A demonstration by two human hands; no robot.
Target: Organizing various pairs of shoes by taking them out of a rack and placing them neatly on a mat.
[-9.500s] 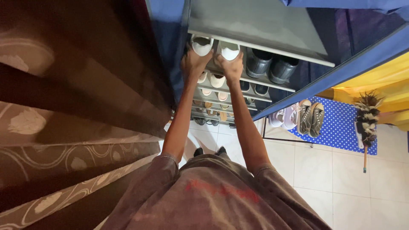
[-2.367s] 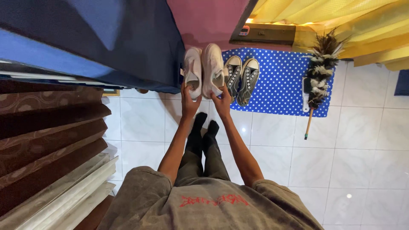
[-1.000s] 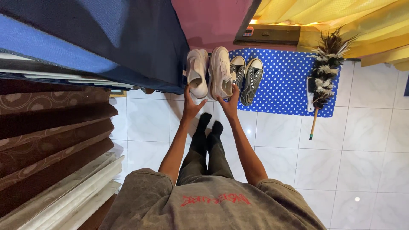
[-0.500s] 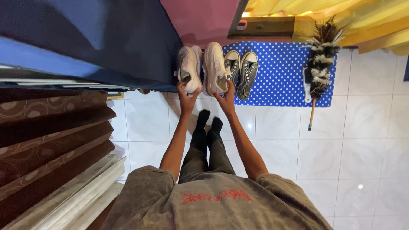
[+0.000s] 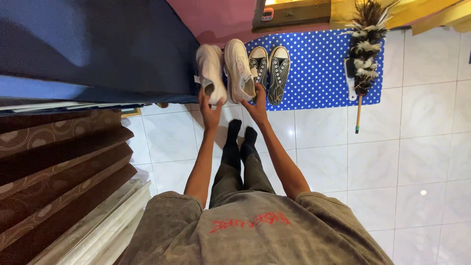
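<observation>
White sneakers point(image 5: 223, 73) have come off the shelf, hands point(image 5: 233, 105) lowering them floorward.

Pretty mixed lighting, we'd say. The white tiled floor point(image 5: 392, 147) is bright and evenly lit from overhead, and we spot a small glare dot from a ceiling lamp low on the right. Warm yellow light spills in along the top edge. The left side goes dim: the dark blue fabric cover point(image 5: 98, 44) and the brown patterned curtain point(image 5: 59, 167) sit in shadow with little detail. Shadows on the tiles are soft and short. Focus is sharp in the middle, softer toward the corners, and we see strong wide-angle bending, with tile lines curving near the edges.
</observation>
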